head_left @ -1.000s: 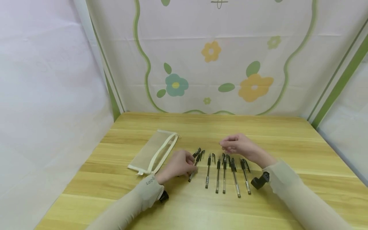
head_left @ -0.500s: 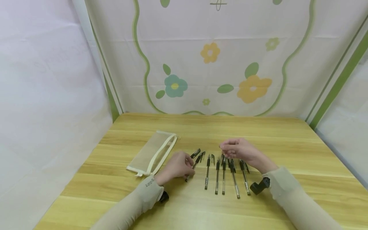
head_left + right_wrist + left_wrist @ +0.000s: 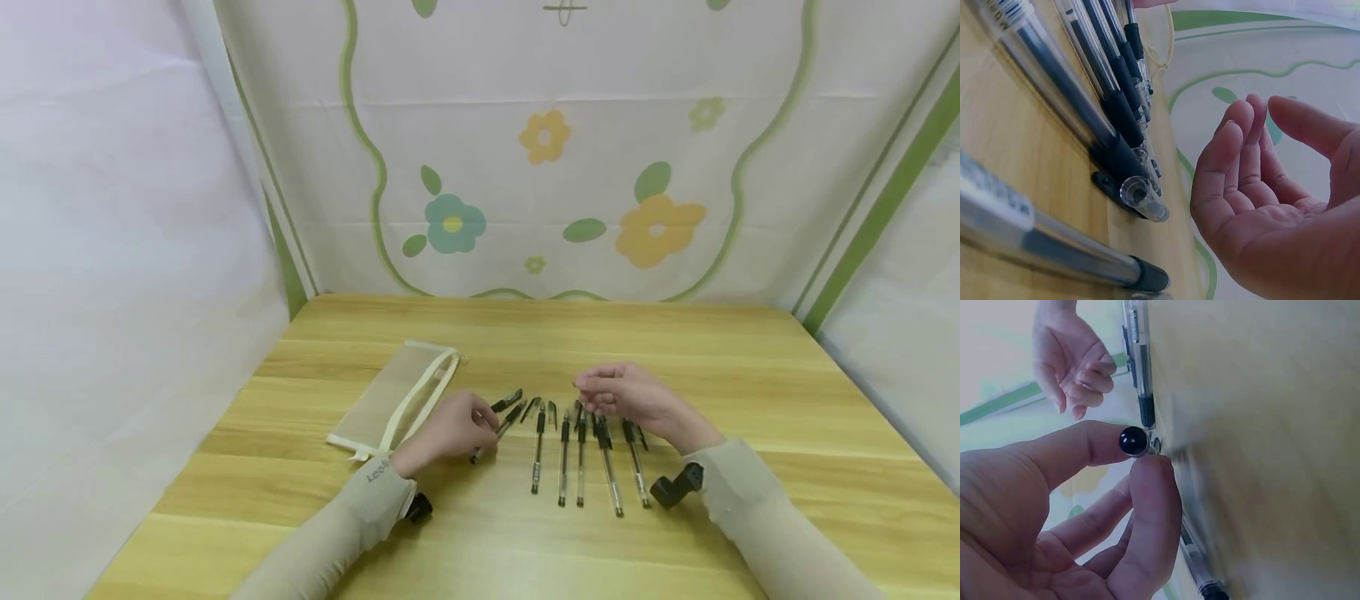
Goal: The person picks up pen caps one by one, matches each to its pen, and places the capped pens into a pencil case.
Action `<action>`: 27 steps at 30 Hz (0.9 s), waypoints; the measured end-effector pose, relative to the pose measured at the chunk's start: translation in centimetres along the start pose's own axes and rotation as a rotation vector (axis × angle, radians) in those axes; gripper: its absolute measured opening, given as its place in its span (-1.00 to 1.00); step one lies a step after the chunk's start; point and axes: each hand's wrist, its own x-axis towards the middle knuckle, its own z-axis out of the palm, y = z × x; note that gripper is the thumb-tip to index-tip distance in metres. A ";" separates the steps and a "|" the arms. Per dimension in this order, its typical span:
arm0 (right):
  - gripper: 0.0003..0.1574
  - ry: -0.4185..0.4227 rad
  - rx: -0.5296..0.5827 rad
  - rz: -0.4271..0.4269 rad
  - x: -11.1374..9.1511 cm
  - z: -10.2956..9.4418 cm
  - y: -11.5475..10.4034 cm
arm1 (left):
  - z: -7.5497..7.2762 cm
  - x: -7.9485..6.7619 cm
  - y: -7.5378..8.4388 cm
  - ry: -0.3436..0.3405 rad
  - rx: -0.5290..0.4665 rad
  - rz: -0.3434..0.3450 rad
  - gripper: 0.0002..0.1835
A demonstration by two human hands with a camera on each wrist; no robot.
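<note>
My left hand pinches a clear-barrelled gel pen between thumb and forefinger. In the left wrist view the pen's round black end faces the camera. A second pen lies just beyond, partly hidden by the hand. Over the far ends of the pens on the right, my right hand hovers with its fingers loosely bent. Nothing sits between its fingers in the right wrist view, where the palm faces the pens. Below it lie several uncapped pens, side by side, black grips pointing away.
Loose black pen caps, one of them a small cap, lie by the pens' tips. A beige mesh zip pouch lies left on the wooden table, its zip gaping. A flower-printed cloth stands behind the table.
My left hand has moved slightly left, drawing the pinched pen along and away from the cap near its tip. The right hand has sunk slightly and stays over the pens.
</note>
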 end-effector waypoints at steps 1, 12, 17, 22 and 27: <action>-0.46 0.001 0.000 0.000 0.0 0.0 0.0 | -0.1 0.0 0.0 -0.004 -0.011 -0.007 -0.85; -0.45 0.007 -0.004 -0.001 0.2 0.2 -0.1 | -0.8 -0.1 0.3 0.004 -0.031 -0.057 -0.83; -0.52 -0.004 0.012 -0.004 0.1 0.3 -0.1 | -0.9 -0.3 0.4 0.002 -0.029 -0.035 -0.85; -0.64 -0.011 0.013 -0.012 0.0 0.3 -0.1 | -1.4 -0.3 0.6 -0.002 -0.060 -0.027 -0.84; -0.68 -0.013 -0.029 -0.026 0.2 0.4 -0.6 | -1.9 -0.1 0.7 -0.021 -0.087 -0.014 -0.82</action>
